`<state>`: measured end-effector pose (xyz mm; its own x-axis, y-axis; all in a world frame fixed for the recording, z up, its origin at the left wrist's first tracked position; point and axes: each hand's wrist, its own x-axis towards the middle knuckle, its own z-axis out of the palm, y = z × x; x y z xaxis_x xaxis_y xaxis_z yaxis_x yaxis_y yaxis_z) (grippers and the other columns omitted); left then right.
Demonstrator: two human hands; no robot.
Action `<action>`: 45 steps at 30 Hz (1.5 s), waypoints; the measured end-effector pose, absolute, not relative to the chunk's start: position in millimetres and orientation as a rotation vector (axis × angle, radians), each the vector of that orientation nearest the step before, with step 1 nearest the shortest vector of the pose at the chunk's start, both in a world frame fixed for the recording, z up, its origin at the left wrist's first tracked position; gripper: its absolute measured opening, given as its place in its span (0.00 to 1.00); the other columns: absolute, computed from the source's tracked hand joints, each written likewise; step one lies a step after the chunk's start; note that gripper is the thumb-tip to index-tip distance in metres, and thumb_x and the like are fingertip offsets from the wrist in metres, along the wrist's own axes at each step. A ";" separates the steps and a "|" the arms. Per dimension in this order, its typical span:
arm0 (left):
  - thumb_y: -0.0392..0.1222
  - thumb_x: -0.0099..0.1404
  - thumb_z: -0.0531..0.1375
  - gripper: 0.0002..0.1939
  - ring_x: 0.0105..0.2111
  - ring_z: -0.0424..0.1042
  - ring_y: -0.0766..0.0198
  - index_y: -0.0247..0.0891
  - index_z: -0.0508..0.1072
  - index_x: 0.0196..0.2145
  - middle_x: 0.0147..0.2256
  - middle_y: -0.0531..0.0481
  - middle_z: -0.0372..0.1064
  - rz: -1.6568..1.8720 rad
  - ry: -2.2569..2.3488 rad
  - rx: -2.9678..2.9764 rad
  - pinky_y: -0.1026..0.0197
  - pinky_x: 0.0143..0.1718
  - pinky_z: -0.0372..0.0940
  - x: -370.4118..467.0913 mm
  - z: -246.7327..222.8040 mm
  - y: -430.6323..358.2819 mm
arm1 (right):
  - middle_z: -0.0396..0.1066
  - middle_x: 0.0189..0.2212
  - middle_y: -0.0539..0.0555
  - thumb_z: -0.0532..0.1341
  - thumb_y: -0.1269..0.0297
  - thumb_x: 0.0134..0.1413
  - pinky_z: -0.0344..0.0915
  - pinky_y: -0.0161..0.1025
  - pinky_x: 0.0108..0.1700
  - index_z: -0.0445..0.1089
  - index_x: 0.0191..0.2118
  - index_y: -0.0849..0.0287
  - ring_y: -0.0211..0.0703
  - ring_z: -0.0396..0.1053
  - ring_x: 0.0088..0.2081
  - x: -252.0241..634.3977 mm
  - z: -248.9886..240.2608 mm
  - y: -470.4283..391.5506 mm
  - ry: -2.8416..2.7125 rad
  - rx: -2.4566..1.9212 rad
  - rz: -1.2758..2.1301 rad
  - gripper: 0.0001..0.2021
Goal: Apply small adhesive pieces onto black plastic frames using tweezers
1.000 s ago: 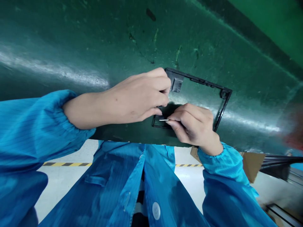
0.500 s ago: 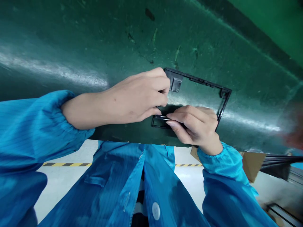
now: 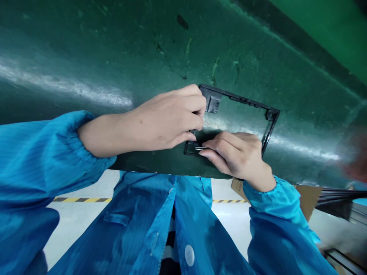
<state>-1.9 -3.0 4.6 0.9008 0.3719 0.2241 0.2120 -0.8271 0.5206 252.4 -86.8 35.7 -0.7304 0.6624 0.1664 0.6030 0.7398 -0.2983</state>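
Observation:
A black rectangular plastic frame (image 3: 243, 100) lies on the green work surface, its middle open. My left hand (image 3: 169, 116) is closed over the frame's left side, fingers curled and thumb pressed near the lower left corner. In my right hand (image 3: 236, 154) a pair of metal tweezers (image 3: 198, 148) is pinched between thumb and fingers. Their thin tips point left, over the frame's lower left corner just below my left thumb. My right hand covers much of the frame's near edge.
The green work surface (image 3: 86, 57) has scuffs and a dark mark. Below its near edge stand a cardboard box (image 3: 308, 198) and dark rods at the right. Yellow-black tape (image 3: 83, 199) runs along the floor. A blurred shape shows at the far right.
My right hand has shifted slightly toward me and to the right, and the tweezer tips have moved down, away from my left thumb. My left hand and the frame stay almost still.

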 end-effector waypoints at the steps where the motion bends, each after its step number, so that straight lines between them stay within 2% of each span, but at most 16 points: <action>1: 0.46 0.77 0.57 0.15 0.56 0.69 0.42 0.35 0.79 0.40 0.46 0.40 0.70 0.431 0.419 2.564 0.41 0.52 0.72 -2.1 4.6 -2.9 | 0.76 0.34 0.49 0.66 0.59 0.69 0.59 0.38 0.29 0.72 0.42 0.59 0.34 0.70 0.29 251.9 36.1 -86.7 -2.689 -0.995 0.300 0.08; 11: 0.48 0.76 0.59 0.13 0.57 0.70 0.43 0.39 0.78 0.39 0.46 0.44 0.70 0.443 0.447 2.544 0.43 0.53 0.72 -1.8 2.6 -3.9 | 0.74 0.35 0.50 0.65 0.57 0.70 0.59 0.36 0.27 0.68 0.41 0.60 0.34 0.67 0.28 249.2 42.9 -89.2 -2.780 -0.981 0.239 0.11; 22: 0.48 0.73 0.63 0.10 0.57 0.69 0.42 0.39 0.79 0.40 0.47 0.42 0.71 0.441 0.410 2.516 0.40 0.56 0.70 -3.8 3.2 -2.8 | 0.74 0.35 0.50 0.63 0.62 0.70 0.57 0.38 0.28 0.73 0.47 0.60 0.36 0.64 0.28 249.9 41.3 -95.3 -2.823 -0.930 0.335 0.07; 36: 0.47 0.72 0.64 0.08 0.57 0.69 0.43 0.41 0.77 0.39 0.48 0.43 0.70 0.427 0.414 2.496 0.41 0.56 0.70 -4.1 4.1 -2.3 | 0.75 0.35 0.51 0.62 0.63 0.71 0.60 0.39 0.30 0.75 0.46 0.60 0.35 0.67 0.29 249.4 42.0 -93.7 -2.833 -0.901 0.347 0.07; 45: 0.49 0.74 0.62 0.12 0.57 0.69 0.43 0.39 0.78 0.39 0.46 0.43 0.69 0.453 0.414 2.513 0.41 0.55 0.72 -3.7 1.7 -2.8 | 0.75 0.34 0.50 0.62 0.62 0.71 0.58 0.39 0.29 0.75 0.46 0.60 0.35 0.66 0.28 245.9 42.7 -93.2 -2.837 -0.896 0.334 0.07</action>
<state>-3.7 -2.8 1.7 0.8960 0.3797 0.2301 0.1954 -0.8025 0.5637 245.9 -93.2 42.7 -0.8111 0.5803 0.0731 0.5476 0.7973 -0.2541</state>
